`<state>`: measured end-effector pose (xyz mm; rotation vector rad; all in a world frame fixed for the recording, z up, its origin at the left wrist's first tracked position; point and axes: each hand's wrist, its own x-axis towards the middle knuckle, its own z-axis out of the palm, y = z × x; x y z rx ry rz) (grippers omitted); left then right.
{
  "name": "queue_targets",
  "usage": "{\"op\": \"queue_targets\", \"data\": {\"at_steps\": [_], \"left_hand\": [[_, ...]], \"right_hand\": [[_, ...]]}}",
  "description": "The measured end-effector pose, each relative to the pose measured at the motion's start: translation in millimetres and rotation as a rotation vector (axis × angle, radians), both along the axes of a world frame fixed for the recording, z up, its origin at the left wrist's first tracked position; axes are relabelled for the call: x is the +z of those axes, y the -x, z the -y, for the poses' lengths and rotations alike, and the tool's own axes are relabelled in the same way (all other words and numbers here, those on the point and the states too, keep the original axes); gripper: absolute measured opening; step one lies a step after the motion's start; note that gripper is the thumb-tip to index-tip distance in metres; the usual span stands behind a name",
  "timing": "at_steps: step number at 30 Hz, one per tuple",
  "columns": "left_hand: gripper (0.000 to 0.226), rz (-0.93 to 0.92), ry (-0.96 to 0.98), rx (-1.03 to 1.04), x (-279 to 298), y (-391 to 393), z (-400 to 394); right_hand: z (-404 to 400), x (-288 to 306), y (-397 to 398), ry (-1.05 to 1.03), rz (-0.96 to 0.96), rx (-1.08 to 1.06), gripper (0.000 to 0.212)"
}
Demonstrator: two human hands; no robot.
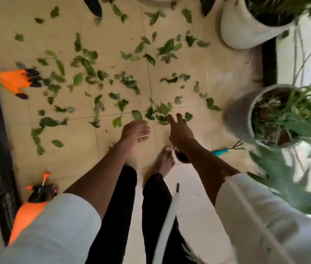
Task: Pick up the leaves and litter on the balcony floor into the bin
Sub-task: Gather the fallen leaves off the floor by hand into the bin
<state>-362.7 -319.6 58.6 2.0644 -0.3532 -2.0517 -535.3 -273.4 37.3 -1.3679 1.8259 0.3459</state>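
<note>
Green leaves (101, 73) lie scattered over the beige tiled balcony floor (198, 73). A small heap of leaves (160, 112) lies just ahead of my hands. My right hand (179, 130) stretches down toward that heap, fingers straight and spread, fingertips at its edge. My left hand (135, 132) hovers beside it, fingers loosely curled, holding nothing. No bin shows in the view. The picture is blurred by motion.
Two white plant pots stand on the right, one far (246, 29) and one near (240, 119). An orange glove (15, 80) lies at the left. An orange spray bottle (28, 212) stands at the lower left. A teal hand rake (225, 150) lies by the near pot. My bare feet (167, 161) stand below my hands.
</note>
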Motion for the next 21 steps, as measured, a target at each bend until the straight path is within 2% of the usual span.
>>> {"op": "queue_targets", "data": {"at_steps": [4, 7, 9, 10, 14, 21], "left_hand": [[0.010, -0.008, -0.017, 0.020, -81, 8, 6], [0.018, -0.028, -0.044, 0.053, -126, 7, 9], [0.019, -0.039, -0.064, 0.058, -151, 5, 10], [0.020, -0.043, -0.067, 0.058, -159, 5, 10], [0.021, -0.034, -0.076, 0.073, -183, -3, 14], [0.017, -0.022, -0.112, 0.102, -190, 0, 14]], "right_hand": [[10, -95, 13, -0.001, -0.082, 0.215, 0.094], [23, -145, 11, 0.023, -0.122, 0.353, 0.106], [32, -169, 7, 0.024, -0.099, 0.386, 0.118], [36, -177, 6, 0.043, -0.092, 0.389, 0.118], [38, -202, 1, 0.163, -0.083, 0.389, 0.083], [26, -201, 6, 0.230, -0.084, 0.451, 0.050]]}}
